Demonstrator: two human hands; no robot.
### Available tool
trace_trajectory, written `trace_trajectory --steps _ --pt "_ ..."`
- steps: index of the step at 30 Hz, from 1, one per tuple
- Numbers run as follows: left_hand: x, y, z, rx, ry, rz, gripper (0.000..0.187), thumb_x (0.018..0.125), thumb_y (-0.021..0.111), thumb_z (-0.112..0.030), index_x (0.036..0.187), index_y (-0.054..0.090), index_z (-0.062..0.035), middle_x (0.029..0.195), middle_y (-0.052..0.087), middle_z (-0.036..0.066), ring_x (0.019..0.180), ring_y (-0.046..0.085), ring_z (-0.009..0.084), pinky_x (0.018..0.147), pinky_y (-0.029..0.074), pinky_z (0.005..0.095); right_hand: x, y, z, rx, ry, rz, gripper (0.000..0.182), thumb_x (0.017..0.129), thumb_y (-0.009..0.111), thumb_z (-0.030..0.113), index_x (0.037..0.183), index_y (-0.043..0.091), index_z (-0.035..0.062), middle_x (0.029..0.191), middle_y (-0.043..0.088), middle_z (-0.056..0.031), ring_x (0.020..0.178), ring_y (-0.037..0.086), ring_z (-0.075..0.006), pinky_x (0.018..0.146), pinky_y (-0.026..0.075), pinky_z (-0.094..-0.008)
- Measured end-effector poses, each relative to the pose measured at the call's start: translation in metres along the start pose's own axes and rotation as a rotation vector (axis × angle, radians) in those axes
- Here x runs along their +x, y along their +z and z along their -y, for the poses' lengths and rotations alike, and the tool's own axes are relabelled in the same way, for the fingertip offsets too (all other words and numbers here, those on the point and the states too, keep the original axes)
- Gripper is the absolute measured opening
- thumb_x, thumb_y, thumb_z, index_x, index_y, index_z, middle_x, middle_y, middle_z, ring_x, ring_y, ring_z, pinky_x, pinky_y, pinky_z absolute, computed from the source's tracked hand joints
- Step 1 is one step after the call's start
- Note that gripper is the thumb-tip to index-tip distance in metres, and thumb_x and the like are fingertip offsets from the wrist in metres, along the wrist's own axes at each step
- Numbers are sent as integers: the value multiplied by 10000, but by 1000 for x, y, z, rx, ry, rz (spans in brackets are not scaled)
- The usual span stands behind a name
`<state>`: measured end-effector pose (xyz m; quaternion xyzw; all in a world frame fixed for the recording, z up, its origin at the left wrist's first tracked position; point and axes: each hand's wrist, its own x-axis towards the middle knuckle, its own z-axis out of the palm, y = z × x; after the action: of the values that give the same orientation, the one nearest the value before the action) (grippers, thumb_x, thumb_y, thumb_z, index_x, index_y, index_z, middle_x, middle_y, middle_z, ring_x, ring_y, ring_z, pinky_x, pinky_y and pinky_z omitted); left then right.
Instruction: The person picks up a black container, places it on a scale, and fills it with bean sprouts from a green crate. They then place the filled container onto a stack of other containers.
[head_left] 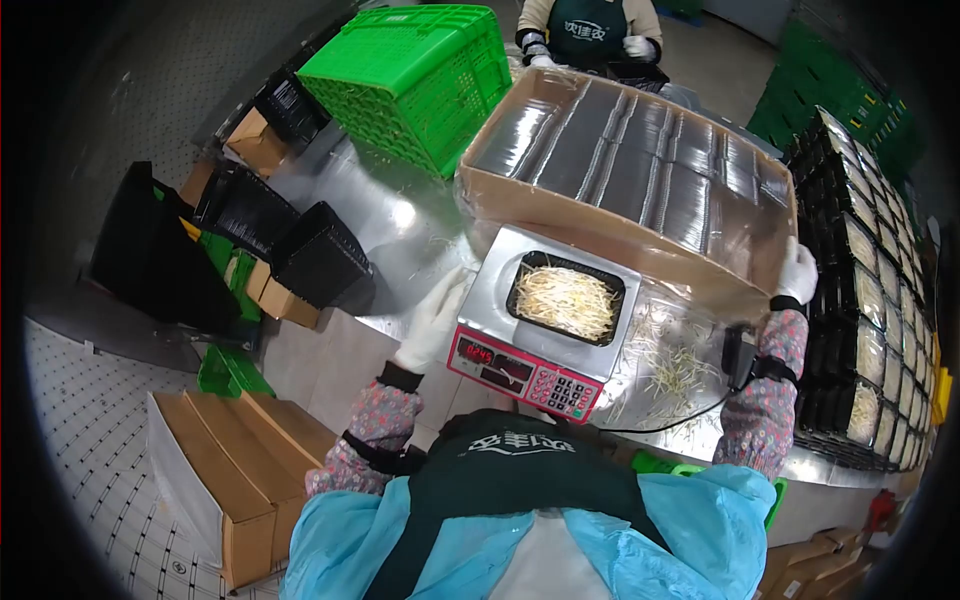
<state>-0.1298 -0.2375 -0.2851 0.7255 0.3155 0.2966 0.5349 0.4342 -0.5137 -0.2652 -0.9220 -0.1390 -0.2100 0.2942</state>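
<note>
A black plastic tray of bean sprouts (567, 299) sits on the steel plate of a red-framed digital scale (480, 283), which has a lit red display. Beside the scale's left edge, my left hand (432, 322) in a white glove has its fingers stretched out and holds nothing. My right hand (797, 273), also gloved, is at the right end of a large open cardboard box (545, 210), with its fingers around the edge. Stacked black trays (620, 140) fill the box. Loose sprouts (675, 372) lie on the steel table right of the scale.
A green crate (420, 75) stands at the back left of the steel table (385, 215). Stacked packed sprout trays (868, 290) rise at the right. Black bins (318, 255) stand left. Another person (590, 30) works across the table. A black cable (660, 430) runs near the front edge.
</note>
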Motion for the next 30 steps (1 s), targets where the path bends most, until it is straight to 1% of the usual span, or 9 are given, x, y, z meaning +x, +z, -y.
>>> trace_trajectory --steps 2,3,5,10,15,19,25,27,30 --pt "10 16 -1 300 222 77 468 1003 441 -216 1387 408 49 1410 442 230 1347 389 291 1124 279 349 3 -8 -14 597 -138 -187 276 967 572 232 1143 671 43 1011 701 -63 798 641 -127 710 496 -251" --pt "14 27 -7 363 219 151 496 995 422 -235 1405 377 41 1441 376 254 1400 271 353 1151 215 378 -5 -26 -9 830 8 -91 287 970 564 140 1231 613 30 1016 670 -27 719 574 -34 622 459 -172" --pt "27 48 -19 450 320 241 552 965 464 -231 1434 334 30 1455 352 251 1398 253 402 1153 198 430 -43 -68 29 1092 9 -39 333 964 576 150 1277 574 35 983 666 -39 644 541 -10 545 433 -154" --pt "42 84 17 884 452 255 619 955 490 -367 1424 363 18 1336 503 231 1318 308 446 1107 180 545 -143 -117 122 1280 154 243 397 915 645 137 1288 553 35 1041 685 -53 661 617 -61 523 468 -186" --pt "48 67 13 662 460 192 557 960 499 -262 1412 365 35 1339 495 240 1309 349 447 1108 280 445 -205 -102 150 1472 207 491 516 889 635 47 1363 434 27 1003 681 -83 701 657 -116 540 546 -218" --pt "45 39 -20 -472 144 72 512 1033 422 -269 1441 343 31 1329 514 166 1236 472 214 1052 377 353 -249 -92 172 1515 212 678 674 864 642 -2 1451 320 77 926 658 -64 688 663 -142 538 565 -247" --pt "44 34 12 -446 38 194 478 911 605 -15 1365 460 20 888 625 13 727 575 55 674 494 194 -297 -66 197 1338 134 923 873 841 600 -63 1534 120 164 868 595 -39 617 614 -121 563 529 -230" --pt "54 30 24 -292 40 105 411 915 603 -27 1314 513 16 844 629 10 693 570 56 650 492 199 -294 -60 208 1235 131 898 800 860 600 -4 1525 192 175 766 594 -59 566 592 -151 556 512 -264" --pt "77 45 47 -222 -25 16 291 884 662 -90 1151 601 7 806 639 17 693 570 61 623 475 208 -279 -14 209 476 -446 440 495 927 575 251 1401 443 193 604 582 -145 602 612 -346 600 509 -442"
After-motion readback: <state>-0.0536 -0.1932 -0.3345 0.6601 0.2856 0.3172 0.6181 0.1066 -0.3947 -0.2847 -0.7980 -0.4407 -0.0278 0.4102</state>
